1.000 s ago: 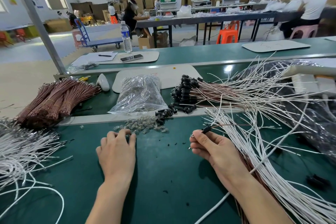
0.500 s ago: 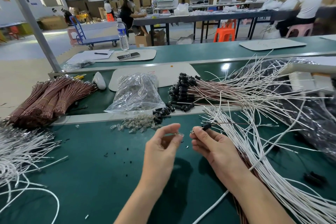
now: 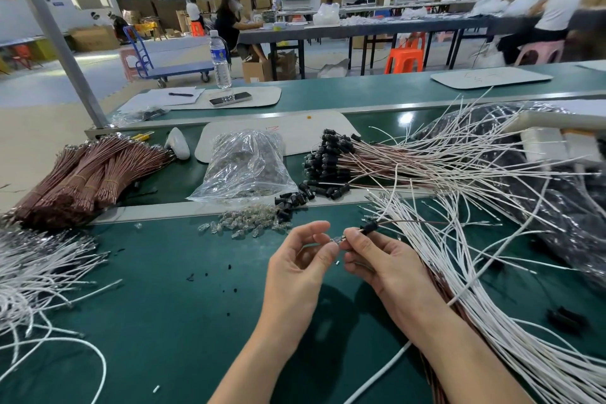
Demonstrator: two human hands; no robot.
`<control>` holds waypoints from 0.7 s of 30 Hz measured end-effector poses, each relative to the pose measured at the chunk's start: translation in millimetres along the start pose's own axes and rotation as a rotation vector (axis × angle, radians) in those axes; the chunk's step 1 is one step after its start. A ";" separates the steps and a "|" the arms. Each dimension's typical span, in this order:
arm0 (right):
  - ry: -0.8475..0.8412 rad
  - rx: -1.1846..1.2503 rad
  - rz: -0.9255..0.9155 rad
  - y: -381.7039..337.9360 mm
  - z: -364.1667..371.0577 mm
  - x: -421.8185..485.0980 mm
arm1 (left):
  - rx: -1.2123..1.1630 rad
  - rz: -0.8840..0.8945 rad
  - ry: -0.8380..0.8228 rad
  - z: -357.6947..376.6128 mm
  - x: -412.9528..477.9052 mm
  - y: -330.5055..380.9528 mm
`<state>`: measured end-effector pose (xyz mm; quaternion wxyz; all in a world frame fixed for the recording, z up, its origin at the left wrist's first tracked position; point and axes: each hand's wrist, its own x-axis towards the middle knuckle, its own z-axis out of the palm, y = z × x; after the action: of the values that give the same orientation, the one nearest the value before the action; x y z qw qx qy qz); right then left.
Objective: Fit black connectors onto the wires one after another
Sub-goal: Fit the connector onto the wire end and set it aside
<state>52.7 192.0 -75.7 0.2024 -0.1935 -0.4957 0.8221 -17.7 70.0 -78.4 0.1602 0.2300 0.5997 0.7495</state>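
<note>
Above the green mat my right hand (image 3: 383, 259) pinches the end of a brown wire (image 3: 413, 222) that carries a black connector (image 3: 369, 227) just past the fingertips. My left hand (image 3: 300, 264) pinches a small clear part (image 3: 335, 240) and holds it against the wire tip. Loose clear parts (image 3: 242, 223) and loose black connectors (image 3: 290, 202) lie just beyond my hands. Further back lies a fan of wires with black connectors on their ends (image 3: 328, 157).
White wires (image 3: 475, 289) spread across the right of the mat, more white wires (image 3: 39, 269) at the left. A bundle of brown wires (image 3: 85, 174) lies back left, a clear bag of parts (image 3: 246, 167) behind the loose pile. Black crumbs dot the mat.
My left hand lifted off the mat by the clear parts, came right with one pinched, and now meets the wire tip held by my right hand, which stayed in place.
</note>
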 end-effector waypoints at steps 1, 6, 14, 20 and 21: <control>0.001 -0.002 -0.002 -0.1 0.1 0.0 | 0.002 -0.003 -0.006 0.3 0.1 -0.5; 0.005 -0.011 -0.008 -0.4 1.3 -0.6 | 0.022 -0.001 -0.011 0.2 -0.3 -1.0; 0.016 -0.048 -0.031 -3.1 1.5 -3.4 | 0.060 0.019 -0.015 0.3 -1.5 -2.4; 0.016 -0.052 -0.031 -3.8 1.6 -4.1 | 0.063 0.028 -0.008 0.9 -1.9 -3.1; 0.015 -0.050 -0.030 -3.8 1.7 -4.0 | 0.064 0.029 -0.006 0.9 -1.6 -3.2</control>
<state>55.8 190.3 -71.1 0.2138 -0.1972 -0.5175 0.8047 -16.0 70.7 -81.6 0.1437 0.2459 0.6195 0.7315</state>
